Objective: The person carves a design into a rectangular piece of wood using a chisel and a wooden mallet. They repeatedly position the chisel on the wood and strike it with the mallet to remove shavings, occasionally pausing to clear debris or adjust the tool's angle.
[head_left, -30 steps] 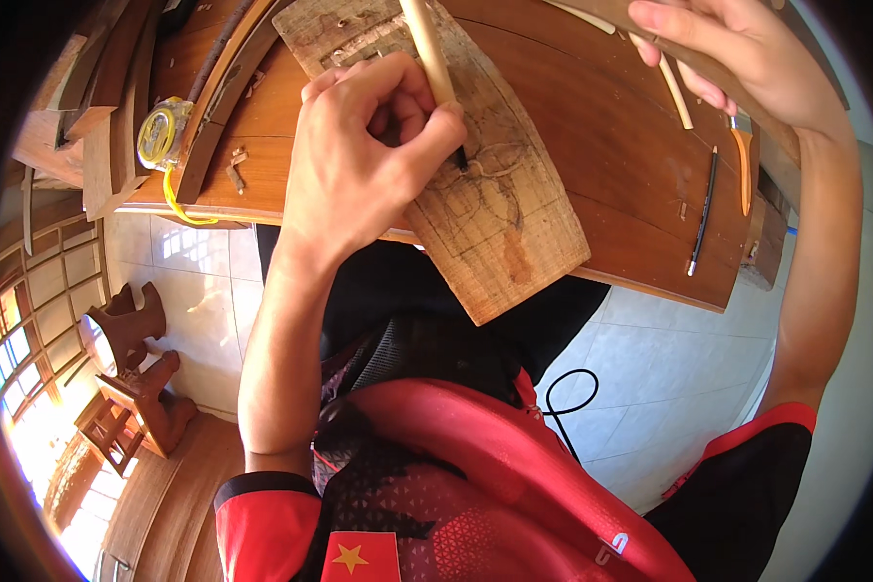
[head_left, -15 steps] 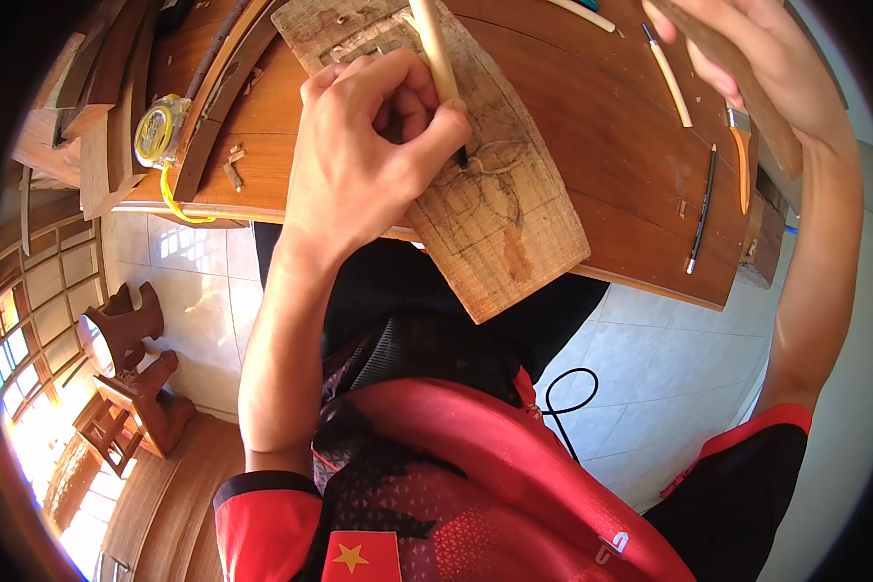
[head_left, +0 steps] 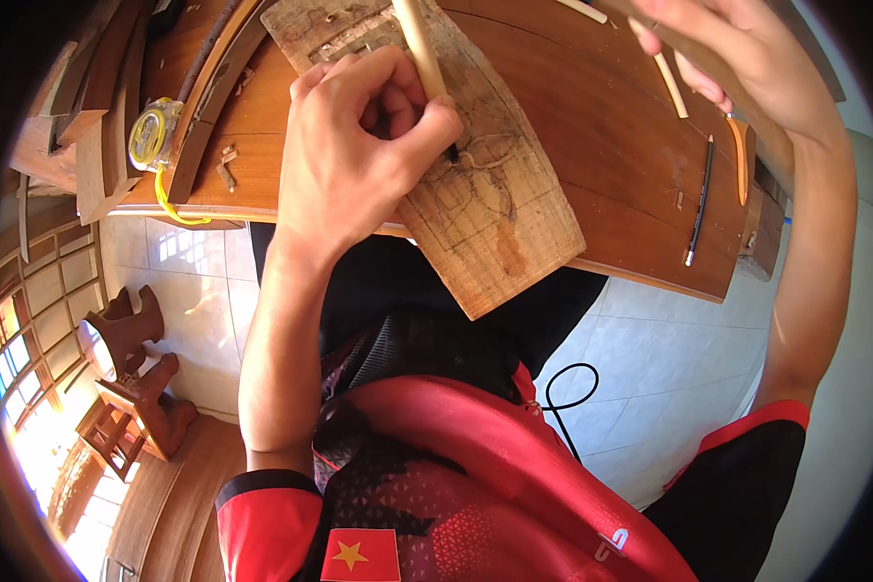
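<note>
A wood chisel with a pale wooden handle (head_left: pixel 415 41) stands tilted in my left hand (head_left: pixel 354 150), whose fingers are wrapped round its lower part. Its dark tip meets a rough wooden board (head_left: pixel 514 218) that carries drawn or carved curved lines and a cut recess farther up. The board's near end juts past the table edge over my lap. At the upper right my right hand (head_left: pixel 761 73) is raised and grips a brown length of wood (head_left: pixel 772 145), partly hidden by the palm and blurred. It is apart from the chisel.
On the brown table (head_left: pixel 601 155) lie a pencil (head_left: pixel 700 199), a brush with an orange handle (head_left: pixel 742 165) and pale-handled tools (head_left: pixel 671 87). A yellow tape measure (head_left: pixel 152 136) and curved wooden strips (head_left: pixel 204 116) sit at left, with wood chips (head_left: pixel 226 167) nearby.
My right hand and its length of wood have shifted slightly left and up. My left hand, the chisel and the board appear a little farther left, with the whole view moving slightly.
</note>
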A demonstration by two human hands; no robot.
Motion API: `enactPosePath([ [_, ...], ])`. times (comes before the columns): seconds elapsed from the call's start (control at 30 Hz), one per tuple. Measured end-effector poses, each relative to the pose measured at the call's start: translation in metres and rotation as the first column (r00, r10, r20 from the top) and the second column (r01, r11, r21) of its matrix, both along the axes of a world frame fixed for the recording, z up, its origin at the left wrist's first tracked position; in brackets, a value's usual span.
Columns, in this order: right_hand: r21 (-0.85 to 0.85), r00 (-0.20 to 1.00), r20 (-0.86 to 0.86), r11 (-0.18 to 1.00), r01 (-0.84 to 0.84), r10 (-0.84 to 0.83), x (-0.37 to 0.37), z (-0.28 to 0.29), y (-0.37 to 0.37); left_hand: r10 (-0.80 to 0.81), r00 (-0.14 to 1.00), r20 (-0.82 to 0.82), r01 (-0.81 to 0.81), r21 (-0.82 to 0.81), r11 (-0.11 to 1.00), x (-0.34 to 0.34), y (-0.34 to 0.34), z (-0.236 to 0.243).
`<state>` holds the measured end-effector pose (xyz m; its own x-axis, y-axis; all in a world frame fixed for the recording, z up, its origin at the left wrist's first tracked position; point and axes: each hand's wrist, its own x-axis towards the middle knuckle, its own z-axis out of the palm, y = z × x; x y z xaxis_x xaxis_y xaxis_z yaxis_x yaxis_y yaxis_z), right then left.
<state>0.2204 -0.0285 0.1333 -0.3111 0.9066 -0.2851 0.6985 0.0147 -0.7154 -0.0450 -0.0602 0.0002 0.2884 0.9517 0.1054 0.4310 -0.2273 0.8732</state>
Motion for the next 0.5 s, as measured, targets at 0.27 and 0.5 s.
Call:
enactPosePath([
  [0.27, -0.115, 0.879, -0.321, 0.936, 0.334, -0.353, -0.002, -0.061, -0.063, -0.014, 0.999, 0.041, 0.01, 0.087, 0.996, 0.001, -0.007, -0.005],
  [0.5, 0.126, 0.794, -0.317, 0.806, 0.578, -0.52, -0.01, -0.103, -0.106, -0.073, 0.992, 0.104, 0.06, 0.125, 0.99, -0.007, -0.018, -0.005],
])
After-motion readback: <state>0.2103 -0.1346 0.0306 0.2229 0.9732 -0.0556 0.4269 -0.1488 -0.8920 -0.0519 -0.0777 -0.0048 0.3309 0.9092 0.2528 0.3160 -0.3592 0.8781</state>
